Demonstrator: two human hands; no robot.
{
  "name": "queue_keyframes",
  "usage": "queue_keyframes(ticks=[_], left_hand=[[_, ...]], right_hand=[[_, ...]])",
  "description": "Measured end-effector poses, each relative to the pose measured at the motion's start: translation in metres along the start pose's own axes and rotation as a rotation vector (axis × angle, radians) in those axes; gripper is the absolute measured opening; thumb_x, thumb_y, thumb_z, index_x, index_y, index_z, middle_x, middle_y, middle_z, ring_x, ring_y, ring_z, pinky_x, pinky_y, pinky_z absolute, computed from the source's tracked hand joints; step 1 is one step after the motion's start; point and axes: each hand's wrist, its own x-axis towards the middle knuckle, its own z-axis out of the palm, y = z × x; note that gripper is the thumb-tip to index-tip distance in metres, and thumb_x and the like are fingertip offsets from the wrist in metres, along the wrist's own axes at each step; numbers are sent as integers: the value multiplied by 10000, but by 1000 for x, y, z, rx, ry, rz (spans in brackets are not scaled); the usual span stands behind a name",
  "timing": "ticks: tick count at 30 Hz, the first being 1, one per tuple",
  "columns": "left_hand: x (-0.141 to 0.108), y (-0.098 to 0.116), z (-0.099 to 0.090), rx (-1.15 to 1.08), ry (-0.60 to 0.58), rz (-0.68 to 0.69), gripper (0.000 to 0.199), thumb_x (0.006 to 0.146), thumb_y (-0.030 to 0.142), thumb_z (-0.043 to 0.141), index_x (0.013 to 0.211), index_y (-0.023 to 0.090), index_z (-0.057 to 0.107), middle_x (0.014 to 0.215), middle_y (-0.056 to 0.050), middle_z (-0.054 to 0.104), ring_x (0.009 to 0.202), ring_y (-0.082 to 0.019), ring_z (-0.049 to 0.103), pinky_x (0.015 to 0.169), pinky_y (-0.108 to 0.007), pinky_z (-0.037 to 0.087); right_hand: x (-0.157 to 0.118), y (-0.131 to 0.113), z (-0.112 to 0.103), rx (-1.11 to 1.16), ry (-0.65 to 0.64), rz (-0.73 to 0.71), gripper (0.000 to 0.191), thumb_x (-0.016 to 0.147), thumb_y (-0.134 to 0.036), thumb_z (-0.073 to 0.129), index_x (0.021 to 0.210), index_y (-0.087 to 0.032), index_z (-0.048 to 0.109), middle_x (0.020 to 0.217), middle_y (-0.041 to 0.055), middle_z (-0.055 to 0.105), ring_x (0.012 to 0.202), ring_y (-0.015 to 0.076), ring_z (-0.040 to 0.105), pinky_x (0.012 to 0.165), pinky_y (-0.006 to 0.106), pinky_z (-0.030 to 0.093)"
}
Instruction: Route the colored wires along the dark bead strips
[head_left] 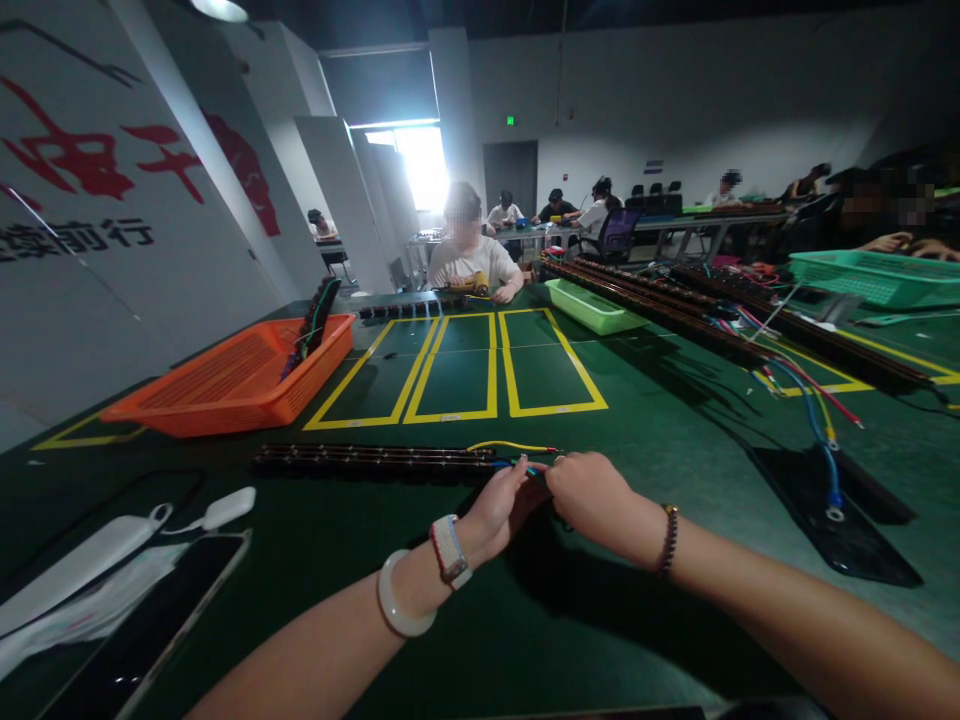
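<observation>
A long black strip with shiny crosspieces (375,460) lies crosswise on the green table in front of me. Several wires come from its right end, among them a yellow wire (510,446) ending near my knuckles and a blue wire (534,471). My left hand (501,512), with a watch and a pale bangle at the wrist, pinches the blue wire close to the strip. Right beside it my right hand (596,498) is closed around the wire's other part. The fingers hide the wire's end.
An orange basket (217,415) stands at left, a green tray (592,308) beyond the yellow tape rectangles (450,410). More long black strips (660,310) with loose cables extend at right. White devices (82,565) lie at left. A person in white (476,262) sits opposite.
</observation>
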Motion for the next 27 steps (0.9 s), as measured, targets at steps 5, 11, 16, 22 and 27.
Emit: queue_keyframes(ticks=[5, 11, 16, 22, 27], left_hand=[[-3, 2, 3, -8, 25, 0, 341, 884, 385, 471, 761, 120, 647, 817, -93, 684, 853, -186, 628, 904, -337, 429], [-1, 2, -1, -16, -48, 12, 286, 878, 327, 498, 769, 107, 645, 812, -98, 688, 846, -205, 642, 923, -376, 433], [0, 3, -3, -34, -66, -14, 252, 898, 261, 457, 834, 92, 633, 866, -110, 684, 886, -194, 637, 936, -360, 430], [-2, 7, 0, -4, -81, -76, 321, 912, 354, 420, 884, 93, 603, 923, -141, 677, 884, -200, 646, 923, -362, 435], [0, 4, -4, -22, -88, -76, 307, 909, 345, 426, 860, 100, 605, 879, -134, 686, 858, -214, 654, 907, -385, 445]], right_hand=[[1, 19, -13, 33, 113, 85, 129, 824, -169, 536, 799, -119, 653, 794, 130, 660, 703, 234, 637, 588, 287, 469], [14, 40, -2, 38, 150, 180, 138, 876, -188, 502, 827, -129, 617, 830, 118, 651, 740, 227, 637, 619, 289, 476], [22, 43, 10, 65, 40, 171, 168, 875, -198, 491, 837, -119, 635, 834, 131, 654, 755, 237, 647, 631, 293, 481], [26, 45, 16, 144, -77, 141, 163, 824, -171, 520, 815, -147, 680, 808, 112, 673, 753, 247, 651, 611, 296, 469], [22, 50, 1, 232, -11, 141, 196, 835, -286, 544, 850, -173, 704, 840, 98, 680, 776, 226, 639, 619, 273, 443]])
